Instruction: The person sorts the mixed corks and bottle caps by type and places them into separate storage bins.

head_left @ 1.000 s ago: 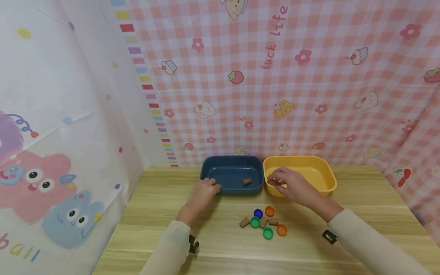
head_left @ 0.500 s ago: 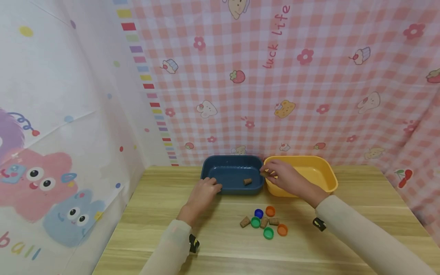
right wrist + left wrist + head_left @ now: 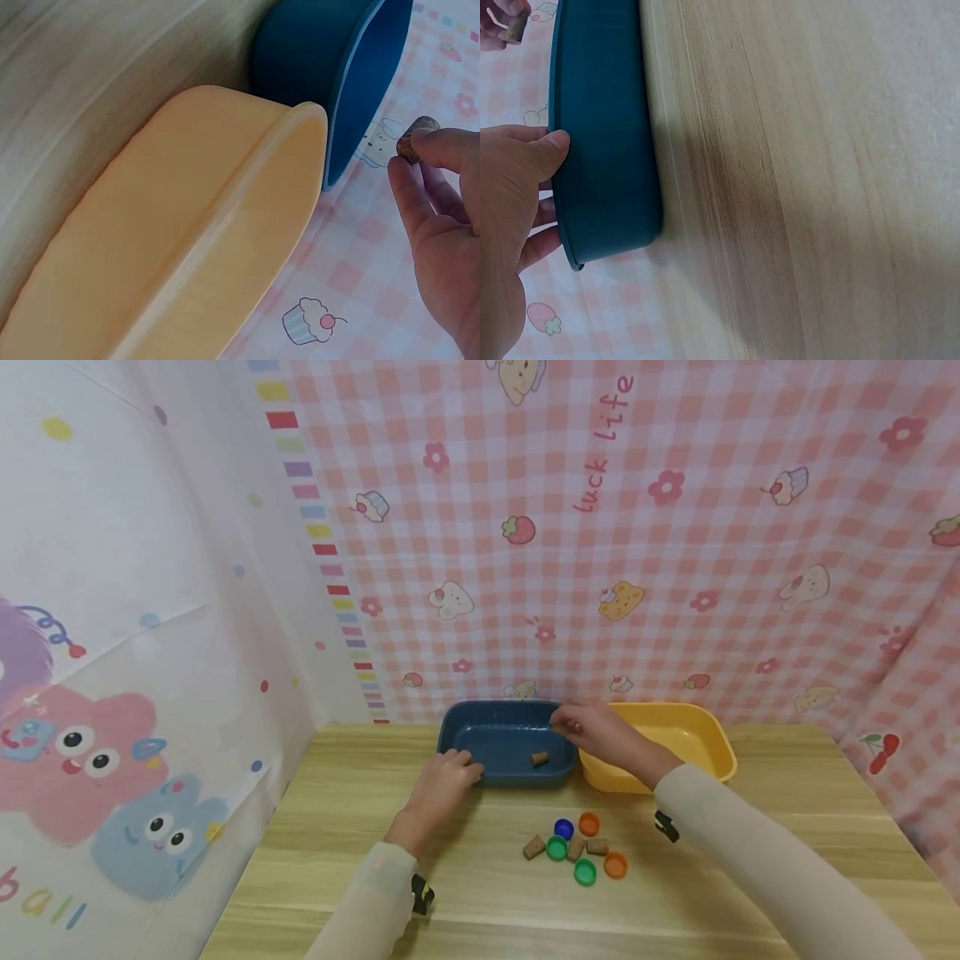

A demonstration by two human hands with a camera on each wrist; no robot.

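My left hand (image 3: 442, 781) grips the near left rim of a dark blue plastic bin (image 3: 498, 742), and the left wrist view shows its thumb (image 3: 555, 150) on the outer wall and the other fingers behind the rim. A brown cork (image 3: 415, 140) is pinched between the thumb and fingers of my right hand (image 3: 600, 733), which reaches over the right end of the blue bin. Another cork (image 3: 539, 758) lies on the bin's floor. Right beside it stands a yellow bin (image 3: 697, 737), partly covered by my right forearm.
On the wooden table (image 3: 337, 827) in front of the bins lie three corks (image 3: 533, 847) among two green caps (image 3: 585, 872), two orange caps (image 3: 616, 865) and a blue cap (image 3: 564, 829). A pink checked cloth (image 3: 570, 568) hangs close behind the bins.
My right hand has moved left with the cork, from over the yellow bin to over the blue bin's right end. The left hand stays on the blue bin's rim.
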